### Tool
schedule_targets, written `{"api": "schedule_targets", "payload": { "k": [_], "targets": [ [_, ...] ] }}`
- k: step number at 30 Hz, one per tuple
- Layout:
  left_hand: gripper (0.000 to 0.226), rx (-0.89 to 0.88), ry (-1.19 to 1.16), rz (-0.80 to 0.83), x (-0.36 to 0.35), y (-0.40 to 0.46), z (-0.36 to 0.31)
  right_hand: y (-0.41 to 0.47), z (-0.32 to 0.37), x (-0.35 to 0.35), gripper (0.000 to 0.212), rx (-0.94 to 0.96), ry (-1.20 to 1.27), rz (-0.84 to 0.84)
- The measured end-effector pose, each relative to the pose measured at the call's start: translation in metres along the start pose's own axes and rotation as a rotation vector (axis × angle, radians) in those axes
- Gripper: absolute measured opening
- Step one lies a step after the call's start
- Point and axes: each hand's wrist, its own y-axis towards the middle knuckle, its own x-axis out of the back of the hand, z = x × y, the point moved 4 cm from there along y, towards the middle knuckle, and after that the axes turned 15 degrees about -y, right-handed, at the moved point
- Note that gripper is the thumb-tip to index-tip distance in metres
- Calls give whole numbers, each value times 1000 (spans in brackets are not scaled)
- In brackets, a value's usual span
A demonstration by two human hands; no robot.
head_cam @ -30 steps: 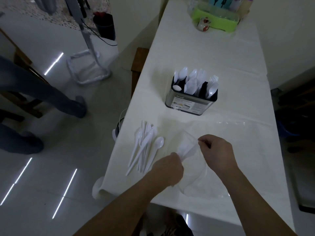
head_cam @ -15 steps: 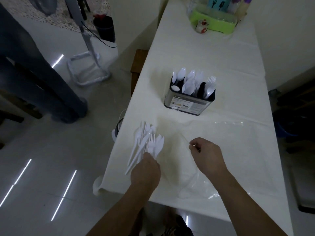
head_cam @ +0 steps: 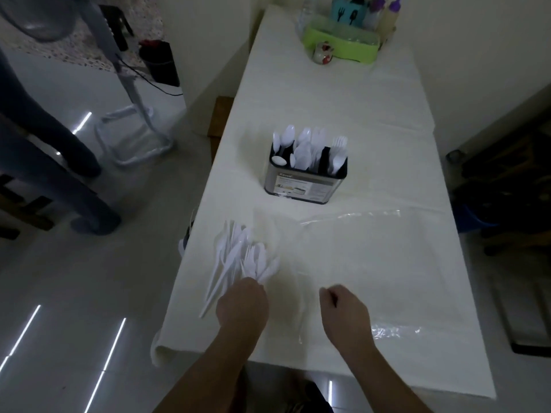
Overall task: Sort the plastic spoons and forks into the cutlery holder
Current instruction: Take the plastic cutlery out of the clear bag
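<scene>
Your left hand (head_cam: 242, 305) has carried a small bunch of white cutlery out of the clear bag (head_cam: 357, 263) to the loose pile (head_cam: 231, 257), apparently still gripping it, while your right hand (head_cam: 343, 308) pinches the bag; cutlery holder (head_cam: 307, 177) awaits sorting.

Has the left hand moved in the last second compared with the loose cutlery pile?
Yes. The left hand went left from the plastic bag to the cutlery pile.

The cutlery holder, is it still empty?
No, the cutlery holder already has white spoons and forks standing upright in its compartments.
</scene>
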Motion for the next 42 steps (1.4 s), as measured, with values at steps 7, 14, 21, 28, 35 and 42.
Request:
{"api": "schedule_targets", "payload": {
  "k": [7,14,21,28,35,42],
  "targets": [
    [38,-11,174,18,10,6,-8,-39,-88,-24,48,-606,499,280],
    [42,17,206,111,16,7,-17,-21,-113,-22,38,-796,849,241],
    [12,-219,137,-78,29,37,-59,1,-120,-22,28,-871,1029,161],
    [29,-306,173,-106,18,83,-120,26,-141,-1,21,-878,919,72],
    [25,-412,124,-119,5,102,-147,76,-183,16,27,-731,521,-120],
    [33,-297,26,185,-51,139,-173,122,-192,77,14,-702,604,-282]
  ]
}}
